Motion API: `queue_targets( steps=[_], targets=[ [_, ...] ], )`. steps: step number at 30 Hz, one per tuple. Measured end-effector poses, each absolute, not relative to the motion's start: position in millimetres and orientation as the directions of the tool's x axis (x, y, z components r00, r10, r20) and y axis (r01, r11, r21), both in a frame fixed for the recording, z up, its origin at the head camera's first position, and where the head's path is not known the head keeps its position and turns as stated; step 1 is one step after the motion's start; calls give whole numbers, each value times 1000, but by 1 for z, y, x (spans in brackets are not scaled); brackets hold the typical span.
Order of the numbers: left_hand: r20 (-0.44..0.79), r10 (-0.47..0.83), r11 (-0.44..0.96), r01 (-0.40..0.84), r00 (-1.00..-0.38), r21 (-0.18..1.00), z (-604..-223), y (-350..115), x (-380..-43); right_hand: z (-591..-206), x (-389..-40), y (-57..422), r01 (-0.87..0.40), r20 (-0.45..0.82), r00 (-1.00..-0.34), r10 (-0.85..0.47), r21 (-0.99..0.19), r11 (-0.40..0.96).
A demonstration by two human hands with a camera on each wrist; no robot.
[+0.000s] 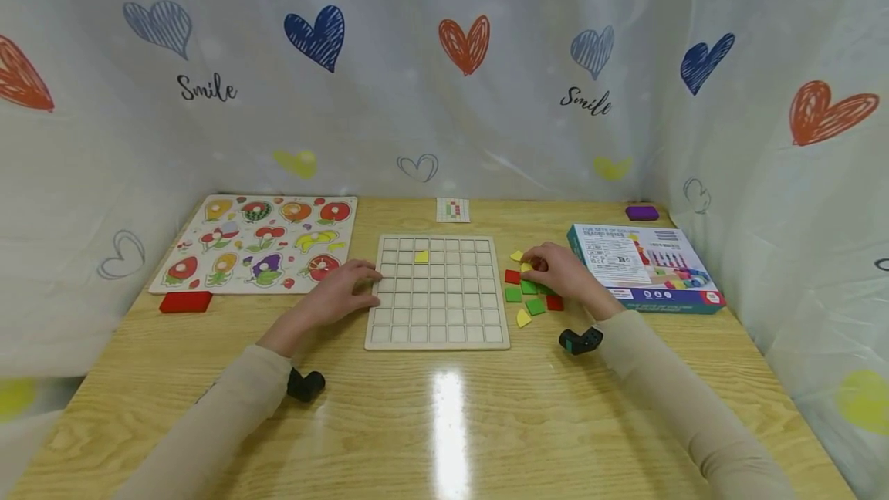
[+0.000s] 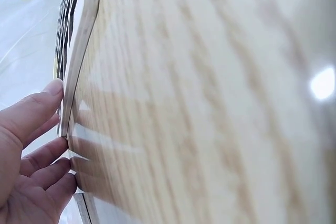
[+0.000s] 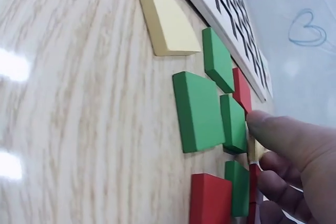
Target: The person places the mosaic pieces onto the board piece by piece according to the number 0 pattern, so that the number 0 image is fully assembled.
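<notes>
A pale wooden grid board [image 1: 438, 344] lies on the table with one yellow tile [image 1: 421, 257] in an upper cell. My left hand [image 1: 342, 293] rests at the board's left edge, its thumb and fingertips touching the side. Right of the board, my right hand [image 1: 559, 270] reaches down over a cluster of small tiles. Its thumb and fingers close about a yellow tile [image 3: 255, 151], mostly hidden by them. Around it lie green tiles [image 1: 513, 295], red tiles [image 1: 512, 277] and a yellow quarter-round tile [image 1: 524, 319].
A fruit puzzle board [image 1: 239, 281] lies at the back left with a red block [image 1: 185, 302] before it. Behind the grid stands a small pattern card [image 1: 453, 210]. At right are a boxed toy set [image 1: 646, 265] and a purple block [image 1: 642, 213]. A curtain encloses the table.
</notes>
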State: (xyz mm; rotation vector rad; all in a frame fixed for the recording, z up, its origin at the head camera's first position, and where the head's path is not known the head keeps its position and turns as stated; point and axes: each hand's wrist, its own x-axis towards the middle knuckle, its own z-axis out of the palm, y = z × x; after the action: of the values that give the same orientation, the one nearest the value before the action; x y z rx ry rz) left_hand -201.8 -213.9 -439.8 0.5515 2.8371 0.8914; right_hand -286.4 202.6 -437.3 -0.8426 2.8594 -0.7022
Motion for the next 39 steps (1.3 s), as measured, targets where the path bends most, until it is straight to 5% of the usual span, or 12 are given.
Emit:
queue_targets(
  steps=[8, 22, 32, 39],
  targets=[
    [-17, 363, 768, 289, -932, 571, -439, -214, -202, -433, -285, 207, -522, 40, -823, -567, -448, 726],
    [-11, 363, 764, 290, -932, 576, -440, -214, -201, -433, -282, 204, -428, 28, -881, -472, -471, 771],
    [-2, 373, 758, 303, -928, 578, -441, -215, -202, -434, -280, 208, -548, 66, -812, -580, -430, 718],
    [-11, 365, 761, 291, -931, 579, -441, -214, -203, -432, -283, 205, -466, 38, -863, -503, -444, 765]
  ],
)
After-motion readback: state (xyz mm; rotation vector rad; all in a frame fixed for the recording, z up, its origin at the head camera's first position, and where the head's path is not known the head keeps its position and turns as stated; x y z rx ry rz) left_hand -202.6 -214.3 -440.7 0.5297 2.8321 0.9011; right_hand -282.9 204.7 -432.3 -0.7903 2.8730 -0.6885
